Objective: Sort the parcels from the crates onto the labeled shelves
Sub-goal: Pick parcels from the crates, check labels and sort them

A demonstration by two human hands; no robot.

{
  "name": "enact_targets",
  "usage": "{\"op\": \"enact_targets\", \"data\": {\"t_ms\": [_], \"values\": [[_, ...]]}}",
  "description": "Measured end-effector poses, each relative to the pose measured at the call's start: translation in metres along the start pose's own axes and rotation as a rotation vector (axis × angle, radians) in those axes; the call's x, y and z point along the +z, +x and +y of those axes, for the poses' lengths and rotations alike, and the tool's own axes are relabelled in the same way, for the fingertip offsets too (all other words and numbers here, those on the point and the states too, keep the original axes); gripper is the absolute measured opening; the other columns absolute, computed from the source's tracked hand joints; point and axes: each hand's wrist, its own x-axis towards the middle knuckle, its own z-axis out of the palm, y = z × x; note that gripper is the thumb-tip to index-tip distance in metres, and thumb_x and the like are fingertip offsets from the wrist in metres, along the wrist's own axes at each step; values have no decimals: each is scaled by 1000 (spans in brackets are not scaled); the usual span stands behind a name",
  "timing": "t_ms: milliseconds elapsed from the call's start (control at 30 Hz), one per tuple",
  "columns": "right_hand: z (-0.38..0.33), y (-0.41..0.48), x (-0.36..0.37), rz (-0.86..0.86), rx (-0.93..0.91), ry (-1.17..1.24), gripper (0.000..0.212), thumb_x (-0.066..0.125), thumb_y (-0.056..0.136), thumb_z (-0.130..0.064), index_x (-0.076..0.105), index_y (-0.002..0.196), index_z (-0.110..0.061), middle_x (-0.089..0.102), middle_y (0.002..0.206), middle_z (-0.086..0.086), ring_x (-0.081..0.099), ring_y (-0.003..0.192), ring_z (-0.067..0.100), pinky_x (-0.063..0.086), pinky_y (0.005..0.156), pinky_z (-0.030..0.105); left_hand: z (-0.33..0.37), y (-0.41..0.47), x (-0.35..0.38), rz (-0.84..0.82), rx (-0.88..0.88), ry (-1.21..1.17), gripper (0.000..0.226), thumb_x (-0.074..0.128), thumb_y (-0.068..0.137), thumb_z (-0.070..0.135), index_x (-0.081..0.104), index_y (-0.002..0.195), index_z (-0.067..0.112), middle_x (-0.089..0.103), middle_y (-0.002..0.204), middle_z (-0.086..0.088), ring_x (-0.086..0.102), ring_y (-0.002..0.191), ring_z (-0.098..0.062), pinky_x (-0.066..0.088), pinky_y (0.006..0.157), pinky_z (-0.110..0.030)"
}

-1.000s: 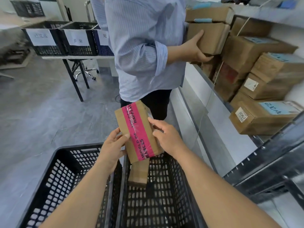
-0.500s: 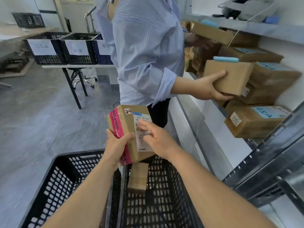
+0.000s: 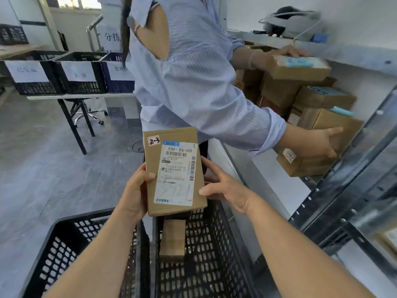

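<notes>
Item: cardboard parcel (image 3: pixel 174 172), flipped from pink-taped face to shipping label (image 3: pixel 177 190). I am gripping its sides in left hand (image 3: pixel 133 194) and right hand (image 3: pixel 225 188), above the black crate (image 3: pixel 214 244). Its 2-3 sticker (image 3: pixel 154 140) is now showing, likely naming the shelf.

Bright, even daylight from a window (image 3: pixel 71 2) at the back; soft shadows, wide-angle bending at the edges, motion blur over the shelves (image 3: pixel 335 54).

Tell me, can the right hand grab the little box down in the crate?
Probably not yet. The right hand, like the left hand, holds the labelled parcel, which hovers right over the small box in the black crate. Otherwise the crate is open-topped.
</notes>
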Motion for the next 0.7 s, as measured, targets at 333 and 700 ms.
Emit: {"op": "enact_targets", "data": {"t_ms": [333,700], "values": [[21,-45,-7,229,-134,48,94,76,55,-18,36,132,-54,61,125,-4,59,118,14,48,102,38,-11,21,34,-277,13,1,53,44,66,13,56,117,9,73,98,-7,70,87,-25,59,69,-36],[39,-147,-13,633,-149,40,99,77,51,-21,36,137,-48,59,131,2,61,112,13,53,84,25,-43,-5,96,-601,-80,251,68,57,64,29,52,132,29,65,120,1,58,107,-23,42,92,-44]]}}
